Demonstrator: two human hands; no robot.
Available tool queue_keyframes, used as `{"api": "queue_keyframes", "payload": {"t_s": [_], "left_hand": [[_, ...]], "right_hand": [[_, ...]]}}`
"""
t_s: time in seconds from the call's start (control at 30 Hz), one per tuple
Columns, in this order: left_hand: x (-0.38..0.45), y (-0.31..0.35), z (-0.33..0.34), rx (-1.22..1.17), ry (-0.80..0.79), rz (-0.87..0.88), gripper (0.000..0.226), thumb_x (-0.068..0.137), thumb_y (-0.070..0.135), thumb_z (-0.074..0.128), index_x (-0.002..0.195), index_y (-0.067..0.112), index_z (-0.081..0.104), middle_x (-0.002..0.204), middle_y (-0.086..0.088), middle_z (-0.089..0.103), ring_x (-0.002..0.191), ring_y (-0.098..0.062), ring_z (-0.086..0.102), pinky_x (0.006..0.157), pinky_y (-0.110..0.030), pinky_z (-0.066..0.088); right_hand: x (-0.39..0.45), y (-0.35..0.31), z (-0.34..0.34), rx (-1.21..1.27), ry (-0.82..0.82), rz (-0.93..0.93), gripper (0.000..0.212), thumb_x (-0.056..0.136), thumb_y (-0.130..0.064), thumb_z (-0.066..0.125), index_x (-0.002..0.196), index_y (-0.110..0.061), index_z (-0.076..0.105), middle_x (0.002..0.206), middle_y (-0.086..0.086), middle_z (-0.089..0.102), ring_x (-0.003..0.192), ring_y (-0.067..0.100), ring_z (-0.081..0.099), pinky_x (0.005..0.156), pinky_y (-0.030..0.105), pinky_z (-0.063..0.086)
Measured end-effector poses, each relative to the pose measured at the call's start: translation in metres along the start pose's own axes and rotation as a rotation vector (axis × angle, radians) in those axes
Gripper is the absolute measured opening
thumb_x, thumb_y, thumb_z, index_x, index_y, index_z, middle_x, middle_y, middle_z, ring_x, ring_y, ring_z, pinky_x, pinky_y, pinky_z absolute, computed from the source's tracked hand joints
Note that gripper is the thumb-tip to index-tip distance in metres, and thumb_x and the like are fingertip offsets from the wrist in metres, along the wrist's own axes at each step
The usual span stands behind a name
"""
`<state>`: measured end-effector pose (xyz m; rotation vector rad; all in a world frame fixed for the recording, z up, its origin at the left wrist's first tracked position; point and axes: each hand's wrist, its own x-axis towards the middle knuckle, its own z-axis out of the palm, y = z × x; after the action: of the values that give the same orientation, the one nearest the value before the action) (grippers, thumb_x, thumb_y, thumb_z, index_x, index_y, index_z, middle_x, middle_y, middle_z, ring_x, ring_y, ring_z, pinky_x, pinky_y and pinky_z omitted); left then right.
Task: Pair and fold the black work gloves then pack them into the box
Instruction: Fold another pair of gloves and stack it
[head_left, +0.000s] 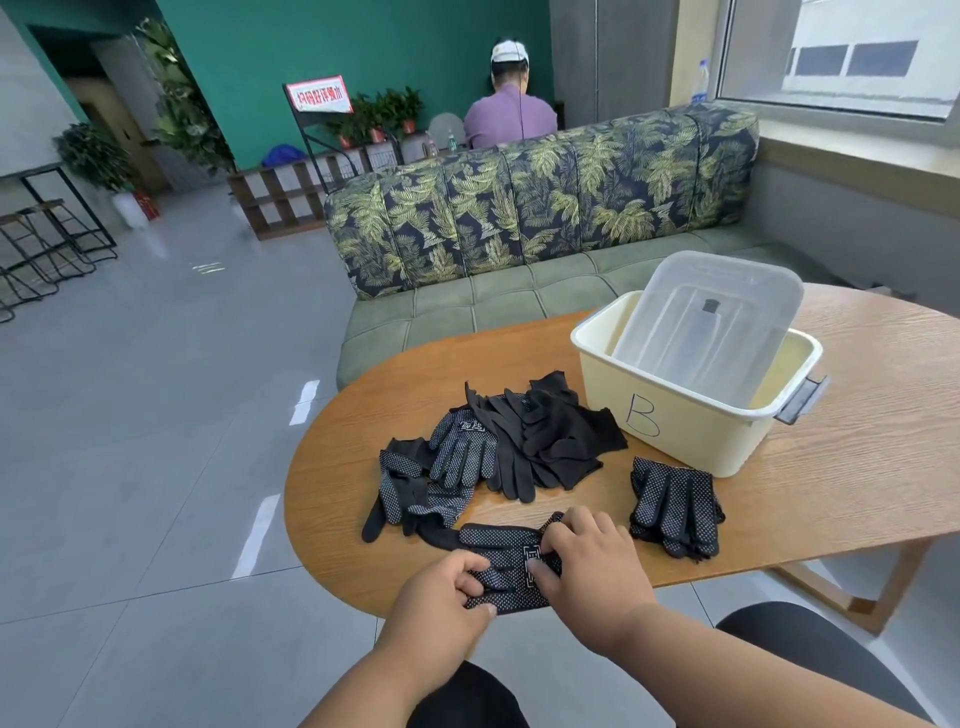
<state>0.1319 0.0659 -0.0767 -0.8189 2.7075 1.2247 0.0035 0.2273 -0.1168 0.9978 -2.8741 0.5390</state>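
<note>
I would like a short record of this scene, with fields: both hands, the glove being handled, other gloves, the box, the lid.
left hand: grips the near-left edge of the dotted glove
right hand: presses on the same glove, thumb on its label
dotted glove: lies at the near table edge
loose pile: unsorted black gloves, table centre
folded stack: dotted gloves, beside the box
box: cream, marked B, no gloves visible inside
lid: clear, tilted, standing in the box
</note>
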Motion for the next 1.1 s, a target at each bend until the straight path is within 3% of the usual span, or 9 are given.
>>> {"api": "queue_keyframes", "payload": {"t_s": [0.07, 0.13, 0.23, 0.43, 0.63, 0.73, 0.83, 0.97, 1.1], "left_hand": [[0.0, -0.001, 0.002, 0.029, 0.034, 0.007, 0.034, 0.089, 0.026, 0.075, 0.117, 0.042, 0.063, 0.102, 0.014, 0.065, 0.093, 0.0, 0.06, 0.081, -0.014, 0.049], [0.0, -0.002, 0.002, 0.018, 0.054, -0.001, 0.029, 0.091, 0.026, 0.074, 0.113, 0.041, 0.064, 0.098, 0.013, 0.067, 0.092, -0.001, 0.061, 0.083, -0.017, 0.051], [0.002, -0.004, 0.0, 0.01, 0.084, -0.004, 0.025, 0.093, 0.022, 0.071, 0.11, 0.039, 0.065, 0.094, 0.012, 0.069, 0.088, -0.001, 0.063, 0.078, -0.012, 0.048], [0.008, -0.008, -0.005, 0.017, 0.104, 0.001, 0.026, 0.096, 0.021, 0.064, 0.113, 0.041, 0.063, 0.093, 0.014, 0.069, 0.086, 0.0, 0.063, 0.075, -0.013, 0.048], [0.019, -0.011, -0.005, 0.06, 0.103, 0.006, 0.03, 0.095, 0.031, 0.067, 0.123, 0.041, 0.061, 0.101, 0.013, 0.064, 0.084, -0.001, 0.063, 0.073, -0.011, 0.046], [0.025, -0.008, -0.005, 0.114, 0.149, 0.028, 0.032, 0.096, 0.04, 0.062, 0.128, 0.041, 0.058, 0.099, 0.014, 0.061, 0.086, -0.003, 0.061, 0.076, -0.018, 0.048], [0.031, -0.006, -0.004, 0.223, 0.199, 0.038, 0.037, 0.099, 0.045, 0.058, 0.135, 0.037, 0.056, 0.111, 0.018, 0.053, 0.097, -0.002, 0.058, 0.082, -0.02, 0.046], [0.041, -0.01, 0.002, 0.331, 0.221, 0.03, 0.044, 0.096, 0.05, 0.057, 0.137, 0.033, 0.058, 0.124, 0.011, 0.047, 0.112, -0.011, 0.056, 0.098, -0.029, 0.049], [0.047, -0.007, 0.003, 0.366, 0.247, 0.008, 0.037, 0.096, 0.05, 0.054, 0.129, 0.035, 0.06, 0.124, 0.01, 0.047, 0.111, -0.015, 0.056, 0.093, -0.03, 0.049]], "right_hand": [[0.004, 0.004, 0.001, 0.0, 0.008, -0.025, 0.033, 0.09, -0.057, 0.047, 0.087, -0.034, 0.07, 0.102, -0.008, 0.058, 0.093, 0.024, 0.059, 0.079, 0.041, 0.047], [0.007, 0.006, -0.003, 0.021, -0.032, -0.042, 0.029, 0.096, -0.053, 0.051, 0.094, -0.033, 0.072, 0.123, -0.009, 0.059, 0.11, 0.024, 0.057, 0.092, 0.042, 0.043], [0.012, 0.01, -0.008, 0.06, -0.082, -0.057, 0.021, 0.097, -0.049, 0.056, 0.098, -0.032, 0.068, 0.148, -0.008, 0.05, 0.129, 0.024, 0.05, 0.106, 0.042, 0.037], [0.014, 0.009, -0.007, 0.123, -0.117, 0.023, 0.02, 0.098, -0.048, 0.054, 0.114, -0.035, 0.055, 0.123, -0.012, 0.052, 0.119, 0.019, 0.048, 0.103, 0.038, 0.036], [0.015, 0.011, -0.004, 0.132, -0.133, 0.048, 0.045, 0.099, -0.046, 0.05, 0.143, -0.037, 0.047, 0.139, -0.011, 0.049, 0.127, 0.02, 0.046, 0.108, 0.04, 0.036], [0.018, 0.014, -0.003, 0.111, -0.163, 0.05, 0.048, 0.1, -0.048, 0.046, 0.148, -0.038, 0.044, 0.141, -0.011, 0.047, 0.128, 0.02, 0.044, 0.109, 0.039, 0.034], [0.017, 0.017, -0.003, 0.107, -0.174, 0.039, 0.048, 0.102, -0.043, 0.042, 0.15, -0.038, 0.041, 0.142, -0.01, 0.046, 0.127, 0.019, 0.042, 0.109, 0.04, 0.034], [0.016, 0.021, -0.003, 0.141, -0.184, 0.024, 0.053, 0.1, -0.032, 0.037, 0.152, -0.036, 0.04, 0.141, -0.008, 0.046, 0.122, 0.019, 0.041, 0.109, 0.04, 0.033], [0.016, 0.024, -0.002, 0.153, -0.189, 0.014, 0.056, 0.097, -0.031, 0.035, 0.153, -0.036, 0.039, 0.141, -0.008, 0.045, 0.121, 0.019, 0.041, 0.109, 0.04, 0.033]]}}
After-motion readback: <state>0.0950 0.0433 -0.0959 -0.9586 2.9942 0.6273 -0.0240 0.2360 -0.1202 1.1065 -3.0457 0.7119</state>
